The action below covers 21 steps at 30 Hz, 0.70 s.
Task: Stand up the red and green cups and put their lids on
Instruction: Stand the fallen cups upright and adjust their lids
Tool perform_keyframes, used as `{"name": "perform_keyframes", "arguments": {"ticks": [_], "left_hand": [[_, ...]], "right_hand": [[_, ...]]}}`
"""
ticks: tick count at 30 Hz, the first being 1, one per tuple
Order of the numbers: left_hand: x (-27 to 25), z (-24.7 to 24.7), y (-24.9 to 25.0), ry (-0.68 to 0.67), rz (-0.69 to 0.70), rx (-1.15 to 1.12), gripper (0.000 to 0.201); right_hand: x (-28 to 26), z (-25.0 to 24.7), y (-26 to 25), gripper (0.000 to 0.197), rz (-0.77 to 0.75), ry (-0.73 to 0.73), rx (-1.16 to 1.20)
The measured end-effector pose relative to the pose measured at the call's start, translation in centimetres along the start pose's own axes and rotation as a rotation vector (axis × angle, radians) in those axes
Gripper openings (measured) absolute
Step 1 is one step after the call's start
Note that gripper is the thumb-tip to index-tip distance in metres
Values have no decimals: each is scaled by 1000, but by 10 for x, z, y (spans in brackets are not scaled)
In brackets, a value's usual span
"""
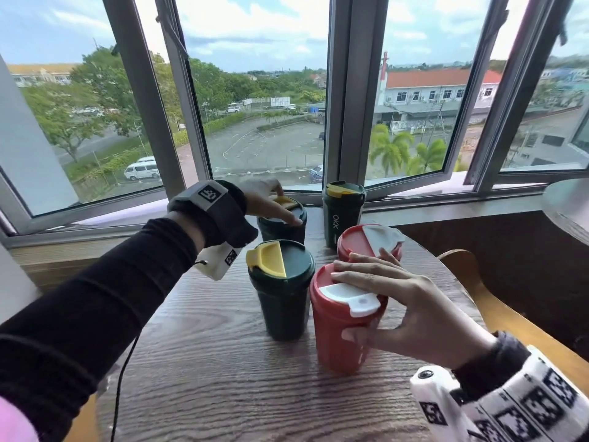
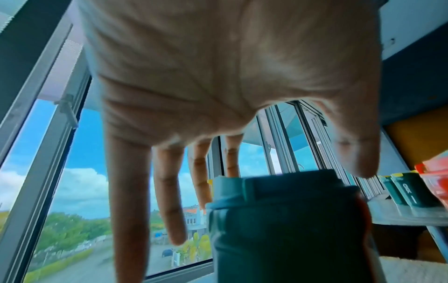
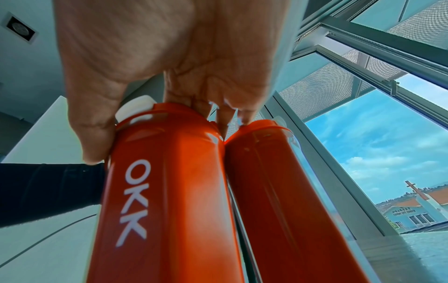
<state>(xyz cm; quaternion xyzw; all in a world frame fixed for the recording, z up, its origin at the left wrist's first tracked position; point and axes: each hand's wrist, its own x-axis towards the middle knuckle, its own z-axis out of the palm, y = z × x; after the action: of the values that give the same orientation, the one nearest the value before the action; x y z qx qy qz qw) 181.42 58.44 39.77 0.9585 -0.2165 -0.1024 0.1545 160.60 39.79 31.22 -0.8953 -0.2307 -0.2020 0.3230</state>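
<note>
Five lidded cups stand upright on the round wooden table (image 1: 207, 378). My left hand (image 1: 267, 202) lies flat on the yellow-and-green lid of the far-left green cup (image 1: 280, 231), fingers straight; the left wrist view shows this hand (image 2: 218, 86) spread above that green cup (image 2: 286, 229). A second green cup (image 1: 283, 311) stands nearer, a third (image 1: 342, 215) by the window. My right hand (image 1: 366, 291) grips the white-flapped lid (image 1: 322, 282) of the near red cup (image 1: 338, 342), fingers over the top, thumb on its side. The other red cup (image 1: 353, 240) touches it behind. The right wrist view shows the right hand (image 3: 157, 57) on the near red cup (image 3: 169, 191).
Open window frames (image 1: 347, 122) and a sill run right behind the cups. A wooden chair (image 1: 510, 317) curves round the table's right side. A black cable (image 1: 122, 378) hangs from my left wrist over the table's left part. Another table edge (image 1: 567, 205) shows far right.
</note>
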Motion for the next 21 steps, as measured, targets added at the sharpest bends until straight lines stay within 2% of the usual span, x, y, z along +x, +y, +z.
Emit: {"name": "perform_keyframes", "arguments": {"ticks": [4,12,21], "left_hand": [[-3,1,-2,-67,29,-142,69],[-7,5,-5,-14,24,-219,74],[-15,8,-5,23,33,-201,75]], "right_hand": [[0,0,-1,65,-5,4,0],[0,-1,-2,65,-3,-5,-13],[1,-2,-1,65,-6,-8,-16]]}}
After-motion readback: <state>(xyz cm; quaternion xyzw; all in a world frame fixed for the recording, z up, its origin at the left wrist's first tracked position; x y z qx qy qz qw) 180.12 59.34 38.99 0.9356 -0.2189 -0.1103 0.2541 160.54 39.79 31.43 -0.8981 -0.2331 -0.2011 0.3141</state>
